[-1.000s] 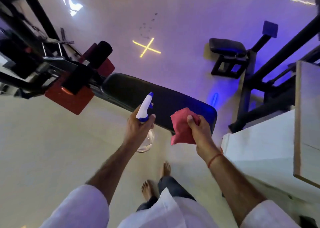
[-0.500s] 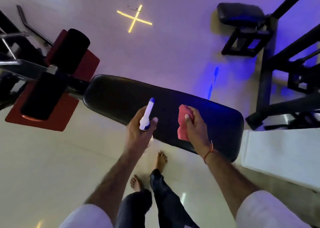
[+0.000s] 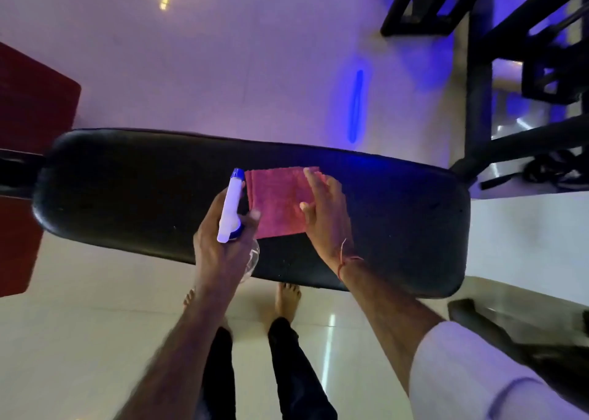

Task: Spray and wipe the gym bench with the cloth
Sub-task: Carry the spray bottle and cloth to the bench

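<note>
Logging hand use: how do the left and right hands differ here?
The left hand curls round the spray bottle; the right hand lies flat, fingers straight, on the pink cloth. The left hand's bottle is off the gym bench; the right hand's cloth lies on it. Both reach over it.

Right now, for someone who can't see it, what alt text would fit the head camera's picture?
A person's right hand presses a red cloth flat on a black gym bench, while the left hand holds a spray bottle beside it.
</note>
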Tool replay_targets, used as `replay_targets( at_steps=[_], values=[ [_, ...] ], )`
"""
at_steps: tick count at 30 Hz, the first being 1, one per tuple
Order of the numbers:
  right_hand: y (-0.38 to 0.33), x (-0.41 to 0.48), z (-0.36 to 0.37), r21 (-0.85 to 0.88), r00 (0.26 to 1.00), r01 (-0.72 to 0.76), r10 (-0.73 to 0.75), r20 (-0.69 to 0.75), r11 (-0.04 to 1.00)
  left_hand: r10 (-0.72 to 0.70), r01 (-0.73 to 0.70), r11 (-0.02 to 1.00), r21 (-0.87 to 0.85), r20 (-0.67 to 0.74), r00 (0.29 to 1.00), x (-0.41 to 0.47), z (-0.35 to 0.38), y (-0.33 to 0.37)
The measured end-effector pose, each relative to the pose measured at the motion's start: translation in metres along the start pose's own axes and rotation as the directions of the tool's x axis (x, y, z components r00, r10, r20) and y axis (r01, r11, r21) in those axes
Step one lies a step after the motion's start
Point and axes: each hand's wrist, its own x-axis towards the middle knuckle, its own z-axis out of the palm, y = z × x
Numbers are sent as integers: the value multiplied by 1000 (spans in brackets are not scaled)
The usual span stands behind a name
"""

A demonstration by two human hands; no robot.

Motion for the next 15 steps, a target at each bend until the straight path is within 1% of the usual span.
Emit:
replay_targets(
  at_steps=[1,2,3,5,7,9,11,13,15],
  values=[
    [3,-4,5,-139,999,34,-34,7,990,-15,15,1000,-3,17,1000,0,-1,-2],
    [4,-7,8,-259,999,30,-24,26,966,-30,31,999,-9,31,999,0,-3,-3],
    [4,-11,9,-339,999,11,5,45,941,-42,43,999,-13,43,998,0,-7,-4],
    [3,-16,11,-413,996,-27,58,63,910,-59,60,998,-26,52,997,-1,-13,-4],
    [-5,-20,14,-444,995,-44,79,60,895,-73,74,997,-21,54,996,-3,-20,-5],
    [-20,-22,18,-446,998,-16,44,54,895,-97,98,995,-7,51,994,-2,-31,-11],
    [-37,-21,25,-442,995,72,-36,90,894,-117,120,992,-33,68,991,-3,-42,-18],
    [-59,-17,39,-425,974,197,-128,184,884,-144,149,986,-80,65,987,-5,-58,-25],
    [-80,-10,58,-392,942,285,-182,281,875,-144,149,983,-105,47,988,-7,-74,-31]
  ],
)
